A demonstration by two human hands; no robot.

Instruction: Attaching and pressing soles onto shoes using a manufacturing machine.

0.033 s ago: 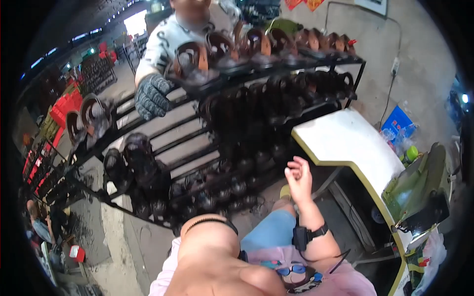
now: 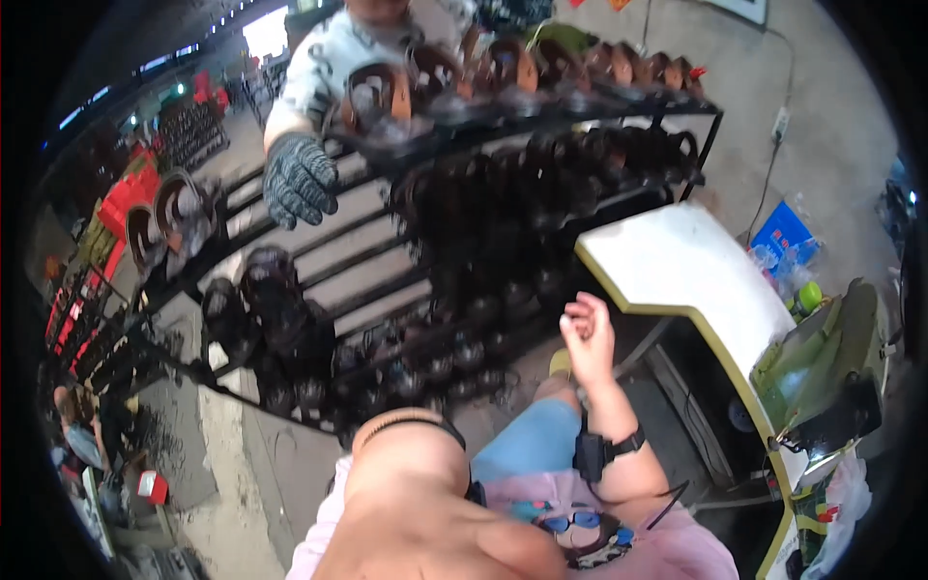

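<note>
My right hand (image 2: 590, 333) is raised between the white table and the dark rack. Its fingers are loosely bent, the thumb stands apart, and nothing shows in it. A black device is strapped to that wrist. My left hand does not show; bare skin with a dark band fills the lower middle. Ahead stands a black metal rack (image 2: 362, 268) of several tiers. Along its top are brown items like sandals (image 2: 377, 97), with darker ones (image 2: 275, 290) below. Across the rack, another person's gloved hand (image 2: 300, 182) hangs by the upper bars.
A white table (image 2: 677, 251) with a yellowish edge curves along my right. On it lie a green bag-like thing (image 2: 817, 362) and clear plastic (image 2: 843, 512). A blue packet (image 2: 783, 237) is by the wall. Red crates (image 2: 126, 198) and another person (image 2: 82, 425) are farther left.
The view has shifted slightly. My right hand appears a little higher, with its fingers more bent. The other person's gloved hand stays by the rack bars.
</note>
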